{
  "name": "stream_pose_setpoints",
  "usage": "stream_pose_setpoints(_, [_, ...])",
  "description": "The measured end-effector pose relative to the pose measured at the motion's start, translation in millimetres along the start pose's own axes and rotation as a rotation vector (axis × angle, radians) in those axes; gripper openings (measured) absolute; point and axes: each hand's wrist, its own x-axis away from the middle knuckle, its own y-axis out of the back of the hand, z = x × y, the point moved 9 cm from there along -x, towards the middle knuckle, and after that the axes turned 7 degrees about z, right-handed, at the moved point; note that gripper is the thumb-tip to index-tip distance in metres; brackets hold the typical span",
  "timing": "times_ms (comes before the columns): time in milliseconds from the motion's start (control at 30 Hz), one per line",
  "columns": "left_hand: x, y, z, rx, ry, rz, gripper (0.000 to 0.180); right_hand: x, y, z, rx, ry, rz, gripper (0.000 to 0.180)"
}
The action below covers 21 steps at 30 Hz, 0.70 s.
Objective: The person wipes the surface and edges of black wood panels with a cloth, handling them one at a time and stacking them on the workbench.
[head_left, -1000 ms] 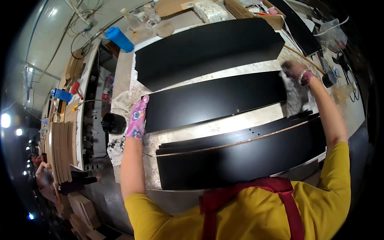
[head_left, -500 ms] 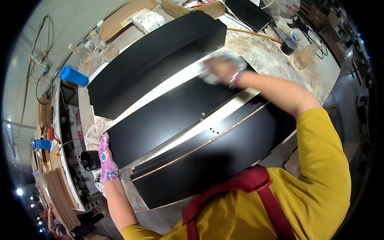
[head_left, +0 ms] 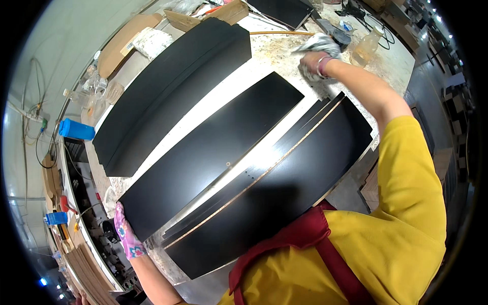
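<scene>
A long black panel lies slantwise across the middle of the worktable. Against its near-left end rests my left hand, in a pink floral glove, its fingers stretched along the short edge. My right hand grips a crumpled grey-white rag just past the panel's far-right end, over the bare tabletop. Nearer my body, more black panels lie stacked, one showing a raw brown board edge. Beyond the middle panel sits another black stack with a curved outline.
The white, stained worktable carries a dark cup, a cloudy plastic bottle and a thin stick at the far right. Clear bottles and a blue bottle stand left. An open cardboard box lies behind.
My right hand has swept the rag to the right, off the middle panel's far end. My left hand stays at the panel's left end. The whole view has shifted.
</scene>
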Motion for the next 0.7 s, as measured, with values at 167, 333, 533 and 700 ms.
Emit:
stream_pose_setpoints(167, [-1,17,11,0.078,-0.118,0.049,0.045,87,47,147,-0.359,0.417,-0.281,0.041])
stream_pose_setpoints(333, [0,-25,-3,0.086,0.208,0.076,0.051,102,-32,199,-0.219,1.088,-0.069,0.037])
stream_pose_setpoints(533, [8,-2,11,0.08,0.139,-0.054,0.051,6,36,-6,0.075,-0.003,-0.211,0.045])
stream_pose_setpoints(700, [29,-20,-4,0.262,0.298,-0.201,0.054,-18,33,95,-0.383,0.173,-0.34,0.044])
